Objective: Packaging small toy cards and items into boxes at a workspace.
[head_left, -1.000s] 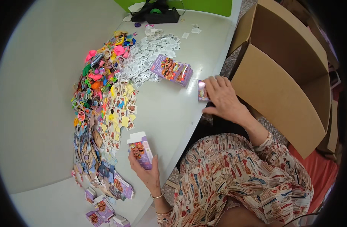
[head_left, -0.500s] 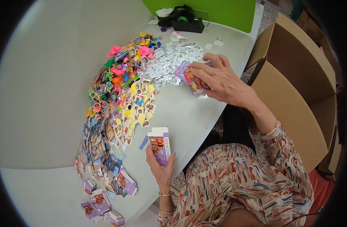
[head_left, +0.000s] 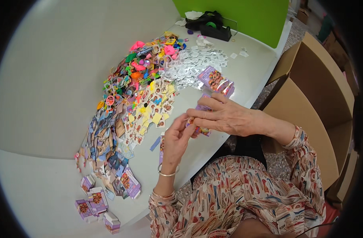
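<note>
Both hands meet over the near side of the table. A small purple printed carton [head_left: 205,131], mostly covered by fingers, is held between them. My left hand [head_left: 177,139] pinches its left edge with thumb and fingertips. Across its top lies my right hand [head_left: 233,117], fingers bent around it. Just beyond are more purple cartons [head_left: 218,81], seemingly flat and stacked, beside the pile of small silvery packets [head_left: 189,61]. Another purple carton [head_left: 161,150] lies on the table, partly hidden behind my left wrist.
Mixed colourful trinkets [head_left: 134,71], picture stickers [head_left: 149,113] and bluish folded papers [head_left: 104,133] form a long heap along the wall. Several formed purple boxes [head_left: 97,200] sit at the lower left. A black tape dispenser [head_left: 215,31] stands at the back; open cardboard boxes [head_left: 308,123] are at right.
My right hand has come back toward me from the stack with a carton. My left hand has released the box it held, leaving it on the table, and moved to meet the right.
</note>
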Tool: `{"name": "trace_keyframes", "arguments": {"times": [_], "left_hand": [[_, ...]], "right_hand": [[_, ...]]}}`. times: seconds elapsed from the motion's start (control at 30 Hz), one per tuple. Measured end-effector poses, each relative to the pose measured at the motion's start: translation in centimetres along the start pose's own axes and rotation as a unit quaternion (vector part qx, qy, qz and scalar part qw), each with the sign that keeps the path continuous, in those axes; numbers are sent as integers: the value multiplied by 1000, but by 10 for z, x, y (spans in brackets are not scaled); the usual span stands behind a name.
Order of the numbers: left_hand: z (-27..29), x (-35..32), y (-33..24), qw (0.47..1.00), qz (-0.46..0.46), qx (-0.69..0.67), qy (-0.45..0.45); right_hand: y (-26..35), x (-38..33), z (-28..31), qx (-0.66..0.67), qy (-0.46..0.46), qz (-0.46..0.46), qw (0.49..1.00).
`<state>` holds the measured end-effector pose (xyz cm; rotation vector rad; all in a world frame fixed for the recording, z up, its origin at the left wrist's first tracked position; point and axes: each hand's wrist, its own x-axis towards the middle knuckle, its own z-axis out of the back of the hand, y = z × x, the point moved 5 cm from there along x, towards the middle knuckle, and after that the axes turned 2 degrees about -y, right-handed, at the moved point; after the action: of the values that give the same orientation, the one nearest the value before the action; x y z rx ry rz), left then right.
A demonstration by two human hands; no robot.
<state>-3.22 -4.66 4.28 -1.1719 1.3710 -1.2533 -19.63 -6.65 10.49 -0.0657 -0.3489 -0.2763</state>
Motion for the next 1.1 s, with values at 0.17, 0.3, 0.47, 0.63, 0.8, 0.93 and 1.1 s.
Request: {"name": "trace_keyframes", "arguments": {"times": [0.17,0.3,0.47,0.63,0.8,0.93,1.1], "left_hand": [[-16,39,6,991,72,-88,-65],[-37,80,29,954,88,-268,-101],[-67,106,58,952,97,-259,-134],[-67,108,66,978,126,-107,-129],[-66,141,81,966,85,-173,-175],[-103,163,82,976,23,-170,-138],[-132,159,65,986,71,30,-151]], "right_hand": [[-65,-40,-8,-31,-189,-225,955],[-110,-56,-23,221,-156,-440,856],[-142,-48,-56,330,-39,-520,787],[-148,-50,-53,301,109,-529,786],[-146,-58,-65,411,36,-495,765],[-164,-81,-85,550,-44,-543,633],[-179,-114,-98,593,-79,-533,598]]}}
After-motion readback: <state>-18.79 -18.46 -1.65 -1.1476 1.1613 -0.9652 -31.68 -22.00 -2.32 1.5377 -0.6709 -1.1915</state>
